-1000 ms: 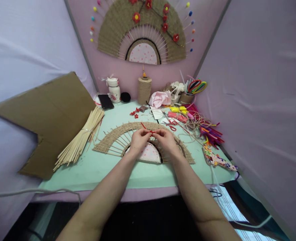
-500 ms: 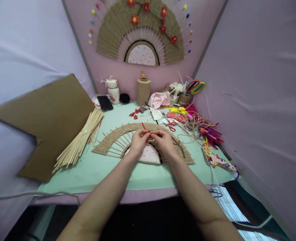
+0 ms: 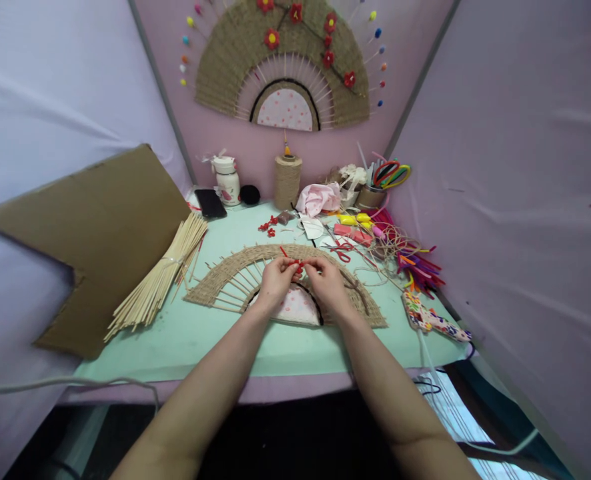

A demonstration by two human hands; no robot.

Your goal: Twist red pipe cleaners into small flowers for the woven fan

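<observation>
Between my fingertips is a small red pipe cleaner [image 3: 298, 268], bent into loops, with one loose end sticking up to the left. My left hand [image 3: 277, 280] pinches it from the left, and my right hand [image 3: 325, 279] pinches it from the right. Both hands are over a woven twine fan [image 3: 225, 272] lying on the table. The fan has bare sticks on its left part and a pink-dotted white half circle [image 3: 295, 305] edged in black at its base. A brown twig shape lies on the fan's right side.
A bundle of thin sticks [image 3: 163, 273] and cardboard [image 3: 120, 233] lie left. Behind are red flowers [image 3: 270, 227], a twine spool [image 3: 287, 183], a bottle [image 3: 227, 180] and red scissors [image 3: 343, 251]. Pipe cleaners [image 3: 420, 267] and a patterned glue gun [image 3: 433, 319] lie right. A finished fan [image 3: 215, 73] hangs behind.
The red pipe cleaner has turned slightly between my fingers, its loose end tipping further left, and more of its looped part shows. Both hands stay in nearly the same place.
</observation>
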